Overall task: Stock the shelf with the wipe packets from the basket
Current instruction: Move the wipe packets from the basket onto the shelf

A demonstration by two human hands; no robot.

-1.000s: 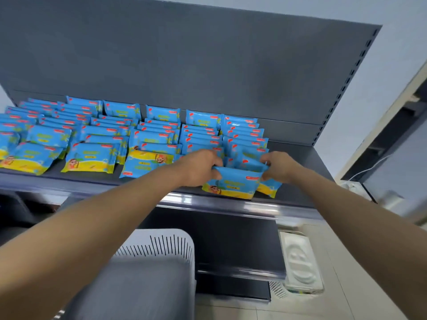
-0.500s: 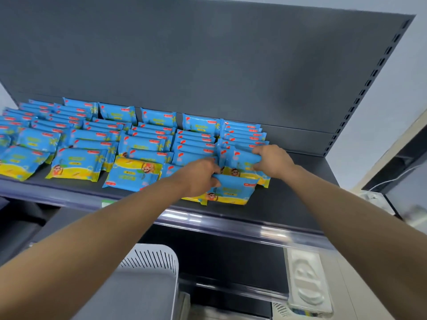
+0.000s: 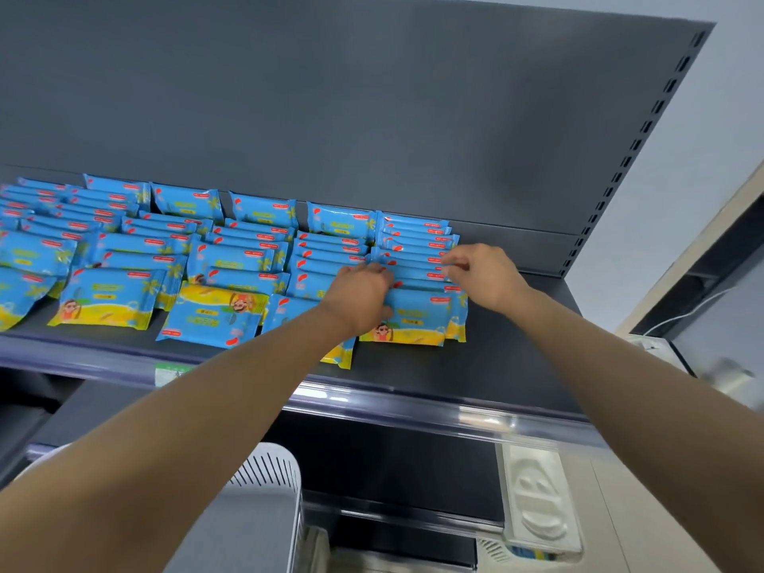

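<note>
Blue and yellow wipe packets lie in several overlapping rows on the dark grey shelf. Both hands are at the rightmost row. My left hand grips that row's left side, fingers over the packet edges and thumb on the front packet. My right hand pinches the right edges of packets further back in the same row. The white slotted basket stands below the shelf at the bottom; its inside is hidden.
The shelf's back panel rises behind the packets, with a slotted upright at the right. A clear price rail with a green label edges the shelf front. A white moulded tray sits lower right.
Both hands have moved back along the rightmost row, from the front packet to packets further in. The front packet now lies flat on the shelf. The view has tilted upward.
</note>
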